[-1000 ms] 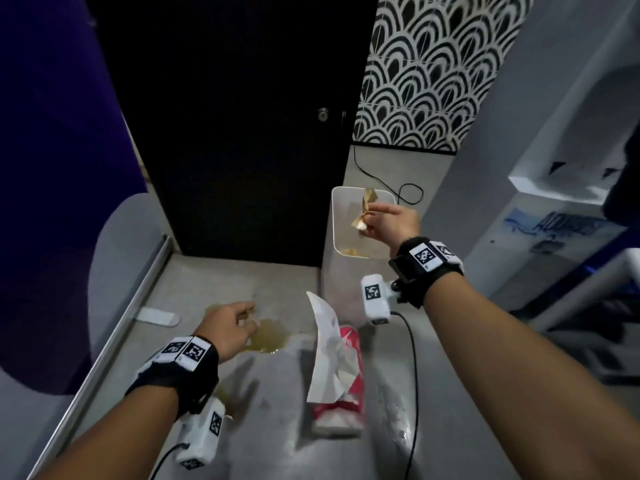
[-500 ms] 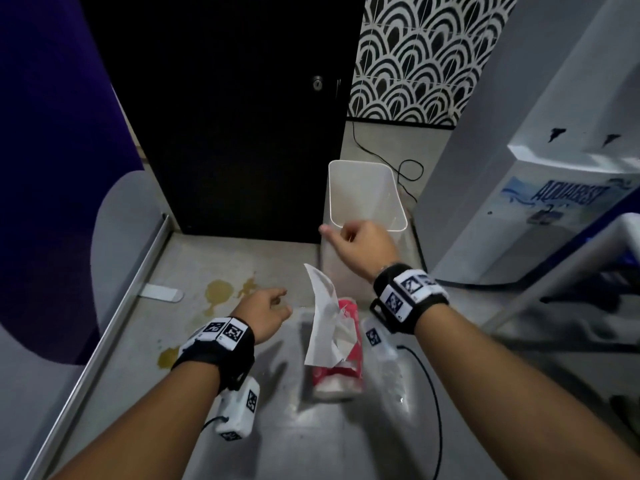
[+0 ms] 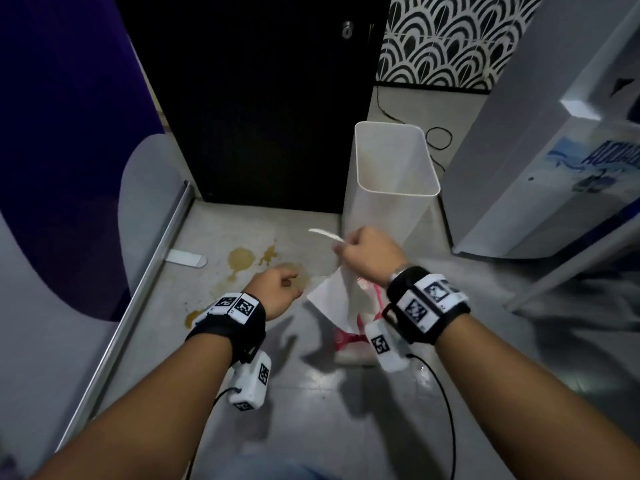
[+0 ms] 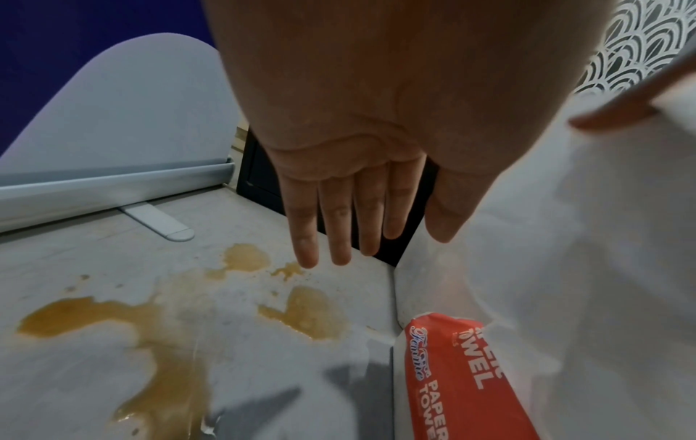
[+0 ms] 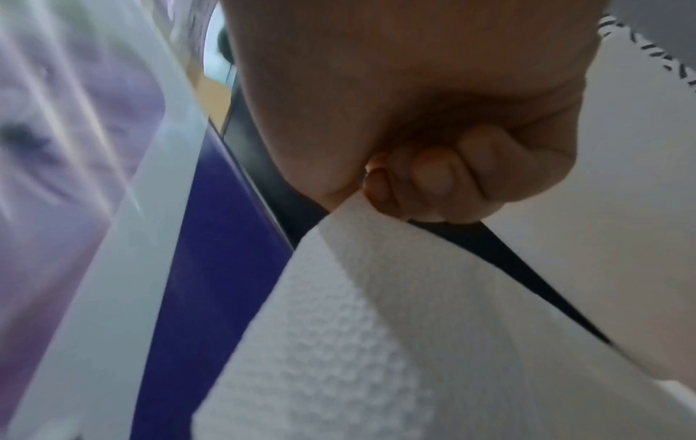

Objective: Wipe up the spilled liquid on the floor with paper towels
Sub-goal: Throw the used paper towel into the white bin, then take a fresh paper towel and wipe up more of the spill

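You stand over a grey floor (image 3: pixel 311 403) hemmed by a black door (image 3: pixel 249 98), a purple-and-white panel (image 3: pixel 69 150) and a white water dispenser (image 3: pixel 554 150). Brown spilled liquid (image 3: pixel 240 259) lies in patches near the panel. A translucent bin (image 3: pixel 394 174) stands upright beside the door. Your right hand (image 3: pixel 367 254) pinches a white paper towel (image 3: pixel 337 296) rising from the red pack (image 3: pixel 349 341) on the floor. Your left hand (image 3: pixel 277 294) hovers, fingers straight, above the spill.

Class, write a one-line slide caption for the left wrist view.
Open left hand hovers over brown spilled liquid on the floor, beside a red paper towel pack.
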A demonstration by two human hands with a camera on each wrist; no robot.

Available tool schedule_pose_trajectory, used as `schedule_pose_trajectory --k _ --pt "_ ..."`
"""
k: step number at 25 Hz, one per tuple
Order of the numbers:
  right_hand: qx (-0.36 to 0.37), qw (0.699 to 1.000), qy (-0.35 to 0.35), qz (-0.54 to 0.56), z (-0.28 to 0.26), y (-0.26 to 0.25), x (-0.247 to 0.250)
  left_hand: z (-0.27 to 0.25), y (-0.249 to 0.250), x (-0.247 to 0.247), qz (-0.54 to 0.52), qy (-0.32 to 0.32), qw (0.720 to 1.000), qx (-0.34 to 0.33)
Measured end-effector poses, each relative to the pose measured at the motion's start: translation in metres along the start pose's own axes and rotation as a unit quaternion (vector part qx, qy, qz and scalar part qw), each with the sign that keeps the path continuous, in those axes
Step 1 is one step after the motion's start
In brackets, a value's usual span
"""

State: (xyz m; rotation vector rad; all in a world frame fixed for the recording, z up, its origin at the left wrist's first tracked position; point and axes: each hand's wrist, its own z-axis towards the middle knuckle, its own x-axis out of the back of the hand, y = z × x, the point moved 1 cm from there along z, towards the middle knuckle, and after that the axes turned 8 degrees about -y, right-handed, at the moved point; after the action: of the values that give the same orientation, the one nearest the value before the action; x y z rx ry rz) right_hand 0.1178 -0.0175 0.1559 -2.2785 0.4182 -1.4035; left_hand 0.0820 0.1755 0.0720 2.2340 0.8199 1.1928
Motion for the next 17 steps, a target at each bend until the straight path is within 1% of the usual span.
schedule_pose_trajectory --k 2,3,4,7,9,11,13,15,16,17 --pt "0.02 0.991 0.034 0.127 -0.01 -0.012 0.016 -0.001 -0.01 0.003 0.003 -0.003 1.0 0.01" --pt "0.034 0.981 0.038 0.188 -0.016 -0.021 0.024 -0.002 -0.014 0.006 0.001 -0.002 1.0 0.012" --pt "0.058 0.968 0.027 0.243 -0.02 -0.029 0.03 -0.004 -0.018 0.008 -0.005 0.001 1.0 0.013" --pt "0.142 0.909 -0.041 0.39 -0.022 -0.054 0.038 -0.008 -0.031 0.017 -0.064 0.024 0.998 0.013" --pt "0.157 0.86 -0.127 0.468 -0.013 -0.061 0.022 -0.012 -0.044 0.023 -0.16 0.046 0.986 0.016" --pt "0.138 0.812 -0.211 0.526 -0.001 -0.063 -0.004 -0.022 -0.054 0.029 -0.275 0.083 0.958 0.021" --pt "0.114 0.771 -0.26 0.57 0.01 -0.064 -0.033 -0.032 -0.065 0.035 -0.364 0.117 0.924 0.014" --pt "0.087 0.728 -0.305 0.608 0.021 -0.062 -0.059 -0.043 -0.074 0.044 -0.459 0.151 0.875 0.007" --pt "0.073 0.708 -0.327 0.622 0.026 -0.061 -0.073 -0.047 -0.079 0.051 -0.488 0.152 0.859 0.002" --pt "0.056 0.69 -0.346 0.634 0.031 -0.059 -0.087 -0.052 -0.084 0.056 -0.509 0.13 0.851 -0.011"
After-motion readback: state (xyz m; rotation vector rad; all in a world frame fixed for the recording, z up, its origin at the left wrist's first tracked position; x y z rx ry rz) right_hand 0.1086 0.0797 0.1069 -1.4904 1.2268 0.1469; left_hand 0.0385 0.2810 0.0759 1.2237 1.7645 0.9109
